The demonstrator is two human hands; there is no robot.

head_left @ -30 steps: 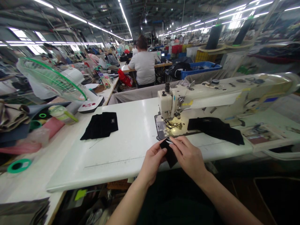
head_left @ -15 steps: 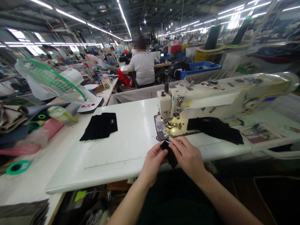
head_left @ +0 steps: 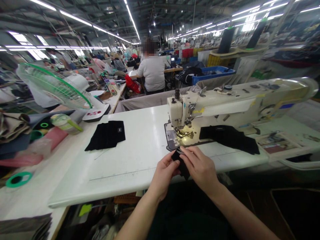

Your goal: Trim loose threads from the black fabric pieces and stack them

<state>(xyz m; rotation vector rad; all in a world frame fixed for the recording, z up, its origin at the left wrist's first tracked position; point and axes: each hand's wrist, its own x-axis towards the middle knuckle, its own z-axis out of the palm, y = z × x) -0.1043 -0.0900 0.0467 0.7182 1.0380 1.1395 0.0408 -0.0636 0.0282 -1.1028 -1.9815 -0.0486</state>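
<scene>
My left hand (head_left: 165,170) pinches a small piece of black fabric (head_left: 184,168) between thumb and fingers, just off the front of the sewing machine's plate. My right hand (head_left: 201,166) is closed on the same fabric from the other side. A small, thin grey thing (head_left: 179,151) shows at my right fingertips, too small to name. Beyond my hands stands the white sewing machine (head_left: 178,111), its lit needle area over the metal plate (head_left: 172,135). Black fabric pieces (head_left: 228,137) with a small label lie right of the needle, and a second black stack (head_left: 106,135) lies left.
A green-rimmed fan (head_left: 53,85) stands at the left, near a lidded cup (head_left: 65,122) and a green tape roll (head_left: 19,179). A parts tray (head_left: 282,145) sits at the right. Ahead, a person in a light top (head_left: 151,73) sits near a blue crate (head_left: 212,73).
Both hands stay almost in place on the black fabric. My right fingertips and the thin grey thing have shifted slightly. The black fabric pieces on the table have not moved.
</scene>
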